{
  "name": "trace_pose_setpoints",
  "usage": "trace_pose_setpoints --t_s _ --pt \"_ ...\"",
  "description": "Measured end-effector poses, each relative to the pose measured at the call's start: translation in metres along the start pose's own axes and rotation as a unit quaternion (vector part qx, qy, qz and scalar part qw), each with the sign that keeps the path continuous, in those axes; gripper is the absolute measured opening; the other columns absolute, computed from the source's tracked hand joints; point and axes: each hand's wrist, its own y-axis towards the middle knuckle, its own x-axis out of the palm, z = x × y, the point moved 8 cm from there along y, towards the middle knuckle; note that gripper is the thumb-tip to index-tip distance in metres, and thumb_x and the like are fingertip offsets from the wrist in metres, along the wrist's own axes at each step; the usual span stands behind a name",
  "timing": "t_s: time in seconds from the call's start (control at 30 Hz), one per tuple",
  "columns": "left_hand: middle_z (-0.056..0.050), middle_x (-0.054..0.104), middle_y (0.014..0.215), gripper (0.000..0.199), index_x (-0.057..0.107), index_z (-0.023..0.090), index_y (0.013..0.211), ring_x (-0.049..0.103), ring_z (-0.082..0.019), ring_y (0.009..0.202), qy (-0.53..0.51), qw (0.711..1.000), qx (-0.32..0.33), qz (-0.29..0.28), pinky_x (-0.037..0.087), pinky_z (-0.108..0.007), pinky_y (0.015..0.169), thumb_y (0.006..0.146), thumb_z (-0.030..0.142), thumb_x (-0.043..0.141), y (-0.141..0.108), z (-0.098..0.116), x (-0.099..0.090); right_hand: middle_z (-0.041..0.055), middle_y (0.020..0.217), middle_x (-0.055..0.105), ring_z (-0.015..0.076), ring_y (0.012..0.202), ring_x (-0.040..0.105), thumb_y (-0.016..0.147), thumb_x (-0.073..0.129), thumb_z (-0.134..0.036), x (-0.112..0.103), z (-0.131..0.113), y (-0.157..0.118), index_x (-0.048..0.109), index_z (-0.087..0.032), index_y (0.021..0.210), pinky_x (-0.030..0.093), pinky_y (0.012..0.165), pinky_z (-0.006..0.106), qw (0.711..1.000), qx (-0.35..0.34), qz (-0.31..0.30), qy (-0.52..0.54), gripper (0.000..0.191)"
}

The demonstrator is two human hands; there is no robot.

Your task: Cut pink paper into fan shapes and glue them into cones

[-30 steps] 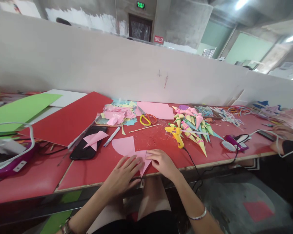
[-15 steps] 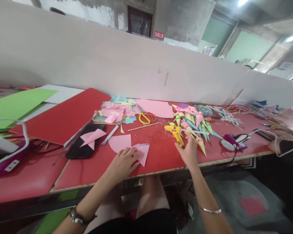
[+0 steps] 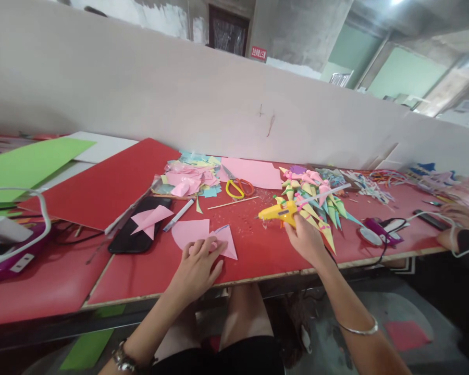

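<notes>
My left hand (image 3: pixel 197 265) rests on a piece of pink paper (image 3: pixel 229 244) near the table's front edge, its fingers bent and pressed against the paper. Another pink piece with a curved edge (image 3: pixel 189 232) lies flat just behind it. My right hand (image 3: pixel 307 240) is wrapped round the handle of a yellow glue gun (image 3: pixel 278 212), whose nozzle points left and whose clear glue stick juts out to the right. Under and behind the gun lies a heap of small pastel paper cones (image 3: pixel 326 208) with pink and green trim.
Scissors (image 3: pixel 235 189), a thin stick (image 3: pixel 233 202) and paper scraps (image 3: pixel 191 177) lie behind my hands. A marker (image 3: pixel 179 215) and a black phone (image 3: pixel 130 242) with pink pieces are at left. Another person's arm (image 3: pixel 453 238) shows at right.
My right hand has closed round the glue gun and lifted it, turning its nozzle to the left. The pink paper under my left hand has shifted and turned slightly.
</notes>
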Motion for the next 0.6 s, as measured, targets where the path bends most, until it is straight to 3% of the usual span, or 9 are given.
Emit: trace_pose_setpoints --t_s 0.13,0.4,0.6 --pt "-0.009 0.053 0.122 0.04 0.048 0.022 0.123 0.043 -0.025 0.111 0.009 1.0 -0.008 0.004 0.03 -0.044 0.093 0.084 0.027 0.039 0.0 -0.001 0.001 0.0111 0.094 0.065 0.0264 0.088 0.062 0.075 0.055 -0.045 -0.002 -0.032 -0.015 0.052 -0.015 0.109 0.046 0.068 0.031 0.994 -0.075 -0.062 -0.044 0.045" --pt "-0.009 0.053 0.123 0.04 0.05 0.021 0.122 0.045 -0.026 0.11 0.011 1.0 -0.016 0.002 0.035 -0.041 0.093 0.082 0.025 0.041 0.0 -0.002 0.001 0.01 0.089 0.068 0.0241 0.084 0.065 0.076 0.058 -0.034 0.02 -0.055 -0.022 0.056 -0.015 0.104 0.046 0.064 0.028 0.985 -0.101 -0.121 -0.064 0.034" --pt "-0.009 0.055 0.121 0.041 0.05 0.021 0.122 0.045 -0.026 0.109 0.009 1.0 -0.016 0.004 0.034 -0.043 0.093 0.083 0.026 0.042 -0.001 -0.001 0.001 0.0086 0.087 0.068 0.0239 0.081 0.065 0.076 0.055 -0.032 0.016 -0.059 -0.022 0.056 -0.016 0.103 0.045 0.061 0.028 0.985 -0.11 -0.113 -0.069 0.031"
